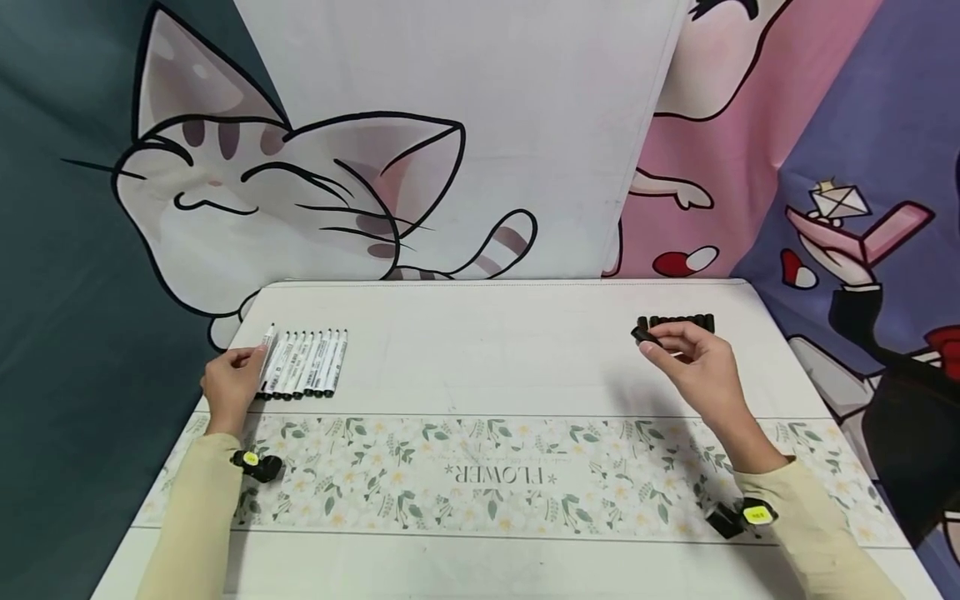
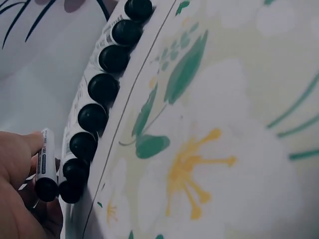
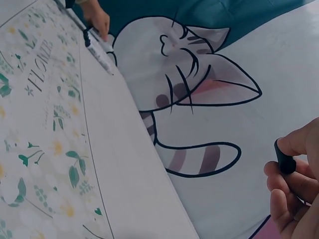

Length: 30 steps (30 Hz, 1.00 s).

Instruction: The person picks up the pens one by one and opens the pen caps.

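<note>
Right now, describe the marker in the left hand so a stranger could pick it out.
Look to the table's far left corner, where a row of white markers lies side by side. The held marker is at the row's left end, in the left hand's grip and pushed farther back than its neighbours.

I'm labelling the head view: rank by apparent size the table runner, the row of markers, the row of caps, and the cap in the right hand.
1. Table runner
2. Row of markers
3. Row of caps
4. Cap pinched by the right hand
</note>
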Each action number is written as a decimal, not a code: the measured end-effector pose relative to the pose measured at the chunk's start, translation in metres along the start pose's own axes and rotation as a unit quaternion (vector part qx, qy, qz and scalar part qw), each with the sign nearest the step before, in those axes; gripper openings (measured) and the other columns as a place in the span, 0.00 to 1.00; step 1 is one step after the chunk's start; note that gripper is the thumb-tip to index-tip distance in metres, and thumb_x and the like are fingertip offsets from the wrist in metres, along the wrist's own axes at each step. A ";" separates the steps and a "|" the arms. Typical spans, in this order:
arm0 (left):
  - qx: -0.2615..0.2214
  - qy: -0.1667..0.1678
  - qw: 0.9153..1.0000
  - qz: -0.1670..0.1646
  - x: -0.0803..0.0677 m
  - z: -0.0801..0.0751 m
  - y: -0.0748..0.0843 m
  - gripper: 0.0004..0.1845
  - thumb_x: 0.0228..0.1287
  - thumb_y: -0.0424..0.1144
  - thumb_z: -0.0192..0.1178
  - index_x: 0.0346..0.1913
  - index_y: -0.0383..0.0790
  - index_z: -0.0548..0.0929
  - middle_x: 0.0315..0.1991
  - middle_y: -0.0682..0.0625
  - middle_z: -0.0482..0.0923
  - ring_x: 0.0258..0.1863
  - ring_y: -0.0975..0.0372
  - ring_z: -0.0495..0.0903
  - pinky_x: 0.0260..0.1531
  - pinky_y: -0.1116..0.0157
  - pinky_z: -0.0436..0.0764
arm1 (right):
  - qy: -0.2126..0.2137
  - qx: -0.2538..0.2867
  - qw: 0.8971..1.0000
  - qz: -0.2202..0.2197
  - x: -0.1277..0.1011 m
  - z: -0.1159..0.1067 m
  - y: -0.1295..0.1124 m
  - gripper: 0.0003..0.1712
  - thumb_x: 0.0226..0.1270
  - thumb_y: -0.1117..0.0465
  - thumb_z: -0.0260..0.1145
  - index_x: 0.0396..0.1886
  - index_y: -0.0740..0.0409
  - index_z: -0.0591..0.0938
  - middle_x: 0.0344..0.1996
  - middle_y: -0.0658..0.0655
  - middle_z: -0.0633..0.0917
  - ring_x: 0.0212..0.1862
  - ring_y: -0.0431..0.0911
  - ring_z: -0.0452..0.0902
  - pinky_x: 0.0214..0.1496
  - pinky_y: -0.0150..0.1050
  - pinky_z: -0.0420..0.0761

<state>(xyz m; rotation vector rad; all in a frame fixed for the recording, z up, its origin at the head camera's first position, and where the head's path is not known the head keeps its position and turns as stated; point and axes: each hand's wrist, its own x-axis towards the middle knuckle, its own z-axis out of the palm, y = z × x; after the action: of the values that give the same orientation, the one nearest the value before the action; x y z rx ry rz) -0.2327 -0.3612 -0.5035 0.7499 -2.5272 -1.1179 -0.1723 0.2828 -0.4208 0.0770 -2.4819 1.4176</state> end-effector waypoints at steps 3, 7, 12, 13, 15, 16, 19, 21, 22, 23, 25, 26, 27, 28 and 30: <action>0.007 -0.010 1.000 -0.014 0.005 0.001 -0.003 0.28 0.76 0.56 0.55 0.58 0.34 0.84 0.40 0.46 0.79 0.39 0.55 0.74 0.48 0.52 0.68 | 0.006 0.005 1.000 0.003 0.001 -0.003 0.002 0.17 0.69 0.57 0.72 0.52 0.62 0.84 0.33 0.39 0.88 0.38 0.33 0.81 0.40 0.24 0.76; 0.019 -0.016 0.999 -0.023 0.010 0.004 -0.007 0.28 0.75 0.57 0.54 0.58 0.35 0.84 0.39 0.47 0.79 0.38 0.54 0.74 0.42 0.57 0.68 | 0.010 0.020 1.000 0.004 0.004 -0.009 0.006 0.17 0.70 0.57 0.72 0.51 0.62 0.84 0.33 0.43 0.89 0.36 0.34 0.82 0.38 0.25 0.78; 0.021 -0.018 0.999 -0.029 0.012 0.004 -0.008 0.28 0.75 0.56 0.55 0.59 0.34 0.84 0.40 0.46 0.80 0.43 0.51 0.75 0.46 0.54 0.69 | 0.023 0.042 0.999 0.017 0.010 -0.015 0.013 0.16 0.70 0.57 0.72 0.50 0.64 0.84 0.33 0.45 0.90 0.32 0.34 0.84 0.33 0.26 0.80; 0.019 -0.020 0.999 -0.030 0.012 0.004 -0.008 0.28 0.75 0.57 0.56 0.59 0.34 0.84 0.40 0.46 0.79 0.44 0.50 0.74 0.48 0.53 0.69 | 0.028 0.046 0.998 0.021 0.011 -0.016 0.014 0.17 0.70 0.57 0.72 0.50 0.64 0.84 0.33 0.45 0.90 0.32 0.34 0.84 0.33 0.26 0.80; 0.016 -0.023 0.999 -0.035 0.012 0.004 -0.007 0.29 0.74 0.57 0.56 0.59 0.34 0.84 0.40 0.47 0.80 0.47 0.49 0.74 0.50 0.51 0.69 | 0.039 0.050 0.998 0.028 0.013 -0.018 0.016 0.16 0.70 0.58 0.72 0.50 0.64 0.84 0.32 0.45 0.90 0.33 0.33 0.85 0.33 0.25 0.80; 0.013 -0.026 0.999 -0.036 0.012 0.004 -0.008 0.30 0.73 0.58 0.57 0.59 0.34 0.84 0.40 0.47 0.79 0.47 0.49 0.74 0.51 0.50 0.69 | 0.043 0.051 0.997 0.030 0.014 -0.020 0.017 0.16 0.70 0.58 0.72 0.50 0.64 0.84 0.32 0.45 0.90 0.33 0.33 0.85 0.33 0.25 0.80; 0.011 -0.033 0.999 -0.042 0.011 0.003 -0.007 0.31 0.72 0.59 0.58 0.59 0.34 0.84 0.40 0.49 0.79 0.46 0.51 0.73 0.46 0.53 0.70 | 0.055 0.048 0.997 0.033 0.017 -0.024 0.021 0.14 0.69 0.59 0.72 0.49 0.62 0.85 0.31 0.41 0.89 0.33 0.32 0.85 0.33 0.24 0.79; 0.009 -0.036 0.998 -0.046 0.011 0.002 -0.007 0.31 0.71 0.60 0.59 0.60 0.35 0.83 0.41 0.49 0.80 0.46 0.51 0.74 0.44 0.54 0.71 | 0.061 0.042 0.997 0.036 0.019 -0.026 0.023 0.14 0.69 0.59 0.72 0.49 0.61 0.85 0.31 0.36 0.88 0.32 0.31 0.84 0.32 0.23 0.79; 0.011 -0.037 0.998 -0.047 0.011 0.002 -0.007 0.32 0.71 0.60 0.59 0.60 0.35 0.83 0.41 0.49 0.80 0.46 0.52 0.74 0.43 0.55 0.72 | 0.064 0.040 0.996 0.039 0.020 -0.027 0.024 0.14 0.69 0.59 0.72 0.49 0.61 0.85 0.30 0.35 0.87 0.32 0.31 0.84 0.32 0.23 0.79; 0.011 -0.038 0.998 -0.047 0.010 0.001 -0.007 0.32 0.71 0.60 0.59 0.60 0.35 0.83 0.41 0.49 0.80 0.46 0.52 0.74 0.42 0.55 0.72 | 0.068 0.037 0.996 0.042 0.021 -0.028 0.025 0.14 0.69 0.59 0.73 0.49 0.61 0.85 0.30 0.34 0.87 0.32 0.31 0.84 0.32 0.23 0.78; 0.013 -0.039 0.998 -0.046 0.010 0.001 -0.007 0.32 0.71 0.60 0.59 0.61 0.35 0.83 0.42 0.48 0.81 0.45 0.53 0.74 0.41 0.57 0.71 | 0.076 0.033 0.995 0.048 0.024 -0.030 0.028 0.15 0.68 0.59 0.73 0.49 0.63 0.85 0.30 0.32 0.86 0.32 0.31 0.83 0.32 0.23 0.78; 0.013 -0.039 0.998 -0.045 0.010 0.001 -0.007 0.32 0.71 0.60 0.59 0.61 0.35 0.83 0.42 0.47 0.81 0.45 0.52 0.75 0.40 0.57 0.71 | 0.080 0.032 0.995 0.051 0.025 -0.031 0.029 0.15 0.68 0.59 0.73 0.49 0.64 0.85 0.30 0.32 0.85 0.32 0.31 0.82 0.32 0.23 0.78; 0.014 -0.039 0.998 -0.044 0.009 0.001 -0.007 0.32 0.71 0.60 0.59 0.61 0.35 0.83 0.43 0.47 0.81 0.45 0.52 0.75 0.40 0.57 0.72 | 0.085 0.032 0.994 0.054 0.027 -0.033 0.031 0.16 0.68 0.60 0.73 0.49 0.64 0.85 0.30 0.32 0.85 0.32 0.30 0.82 0.32 0.23 0.78; 0.014 -0.040 0.998 -0.043 0.009 0.001 -0.007 0.32 0.71 0.60 0.59 0.61 0.35 0.83 0.44 0.46 0.82 0.45 0.52 0.75 0.41 0.57 0.72 | 0.089 0.030 0.994 0.058 0.029 -0.034 0.032 0.16 0.67 0.60 0.74 0.49 0.65 0.85 0.30 0.31 0.85 0.32 0.30 0.82 0.32 0.22 0.78; 0.011 -0.040 0.998 -0.041 0.009 0.001 -0.008 0.32 0.71 0.60 0.59 0.61 0.35 0.83 0.45 0.43 0.82 0.48 0.50 0.75 0.43 0.54 0.72 | 0.097 0.021 0.993 0.063 0.032 -0.038 0.036 0.17 0.67 0.60 0.74 0.50 0.66 0.85 0.30 0.31 0.85 0.32 0.30 0.81 0.32 0.22 0.77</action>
<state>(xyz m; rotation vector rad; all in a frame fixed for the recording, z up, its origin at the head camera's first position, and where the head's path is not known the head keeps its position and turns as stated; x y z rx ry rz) -0.2382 -0.3697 -0.5097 0.8385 -2.6012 -1.1704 -0.2014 0.3366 -0.4241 -0.2036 -2.3330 1.4525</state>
